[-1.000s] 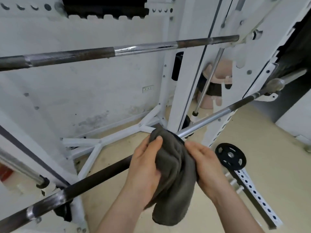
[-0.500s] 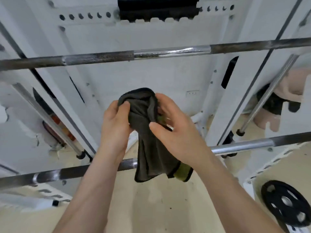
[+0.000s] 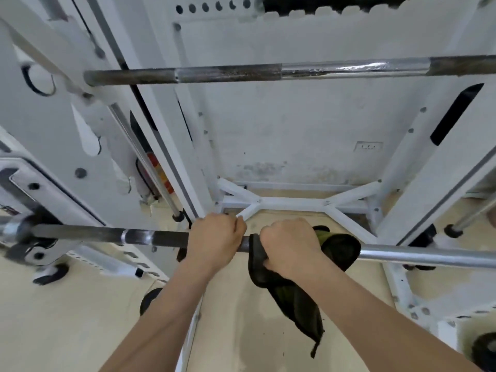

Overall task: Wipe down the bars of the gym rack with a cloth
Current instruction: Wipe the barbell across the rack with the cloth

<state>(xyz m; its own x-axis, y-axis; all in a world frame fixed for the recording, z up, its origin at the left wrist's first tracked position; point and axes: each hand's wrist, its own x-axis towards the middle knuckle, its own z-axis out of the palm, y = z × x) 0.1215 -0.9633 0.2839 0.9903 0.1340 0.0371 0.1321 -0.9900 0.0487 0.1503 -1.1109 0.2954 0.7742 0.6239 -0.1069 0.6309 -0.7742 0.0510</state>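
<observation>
Single head-worn, wide-angle view. You look forward and down into the gym rack (image 3: 292,204) from close range. The lower bar (image 3: 402,255) crosses just below centre from 9 to 3 o'clock, near enough that your left hand (image 3: 214,237) and right hand (image 3: 290,245) reach it; the upper bar (image 3: 241,73) lies toward 12, the floor (image 3: 67,318) toward 6.

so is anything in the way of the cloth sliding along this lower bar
Leftward, yes: the left hand grips the lower bar right beside the cloth. Rightward, the bar's chrome stretch looks bare to the frame edge.
</observation>
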